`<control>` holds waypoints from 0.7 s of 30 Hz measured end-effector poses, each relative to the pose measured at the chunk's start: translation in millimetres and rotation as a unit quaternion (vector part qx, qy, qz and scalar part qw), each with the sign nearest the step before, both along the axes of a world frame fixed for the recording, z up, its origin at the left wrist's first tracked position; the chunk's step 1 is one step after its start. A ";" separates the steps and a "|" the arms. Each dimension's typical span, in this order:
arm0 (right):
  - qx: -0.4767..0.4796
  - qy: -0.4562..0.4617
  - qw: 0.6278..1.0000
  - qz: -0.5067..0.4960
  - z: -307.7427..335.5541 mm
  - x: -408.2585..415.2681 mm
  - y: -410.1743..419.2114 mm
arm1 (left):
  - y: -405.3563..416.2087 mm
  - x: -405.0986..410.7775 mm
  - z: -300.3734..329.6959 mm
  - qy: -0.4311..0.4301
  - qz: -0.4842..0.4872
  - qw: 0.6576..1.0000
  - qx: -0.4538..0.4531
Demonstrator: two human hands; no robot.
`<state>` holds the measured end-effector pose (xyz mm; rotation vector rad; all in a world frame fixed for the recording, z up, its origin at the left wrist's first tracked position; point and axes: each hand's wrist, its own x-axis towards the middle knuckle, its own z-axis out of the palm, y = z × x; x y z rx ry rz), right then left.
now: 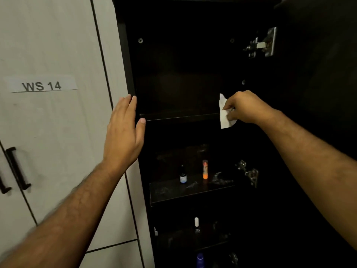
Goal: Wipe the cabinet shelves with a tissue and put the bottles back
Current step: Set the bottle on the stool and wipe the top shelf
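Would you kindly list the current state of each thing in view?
Left hand: open, at the cabinet's left edge.
Right hand: pinching the tissue.
Top shelf: bare.
Dark bottle: upright on the middle shelf.
Orange tube: upright.
White-capped bottle: upright, lower shelf.

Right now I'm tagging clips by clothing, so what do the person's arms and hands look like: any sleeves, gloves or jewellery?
Both forearms are bare, with no sleeve in view up to the frame edges. The left hand and the right hand wear no gloves; no rings, watch or wristband show. Both forearms have visible hair.
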<state>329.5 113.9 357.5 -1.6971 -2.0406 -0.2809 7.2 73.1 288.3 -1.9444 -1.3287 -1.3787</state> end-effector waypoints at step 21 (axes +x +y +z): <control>0.206 0.104 0.972 -0.034 -65.8 12.7 -24.7 | -7.2 10.7 -21.0 -0.047 0.032 0.998 -0.023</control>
